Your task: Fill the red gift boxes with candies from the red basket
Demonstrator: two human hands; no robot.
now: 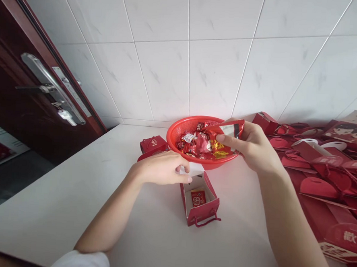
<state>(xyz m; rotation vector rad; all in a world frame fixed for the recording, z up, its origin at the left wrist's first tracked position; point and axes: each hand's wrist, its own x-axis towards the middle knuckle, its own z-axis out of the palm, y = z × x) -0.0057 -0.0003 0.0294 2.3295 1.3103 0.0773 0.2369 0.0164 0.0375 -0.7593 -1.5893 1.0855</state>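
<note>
My right hand (250, 144) grips a shiny red packet (224, 130) with gold print, above the right side of a red plastic basket (174, 129). Small wrapped sweets (190, 138), mostly red, lie inside the basket. My left hand (167, 168) is curled at the raised white flap (196, 171) of a red gift box (202, 211), thumb and forefinger at the flap's left edge. The box stands open in front of the basket, its cord handle hanging toward me. A small red packet (198, 198) lies in the box.
Another red box (153, 145) stands left of the basket. Many red gift boxes (323, 182) are piled on the right of the white table (96, 193). A tiled wall (160, 76) rises behind. At the left is a dark door with a metal handle (52, 87) and keys.
</note>
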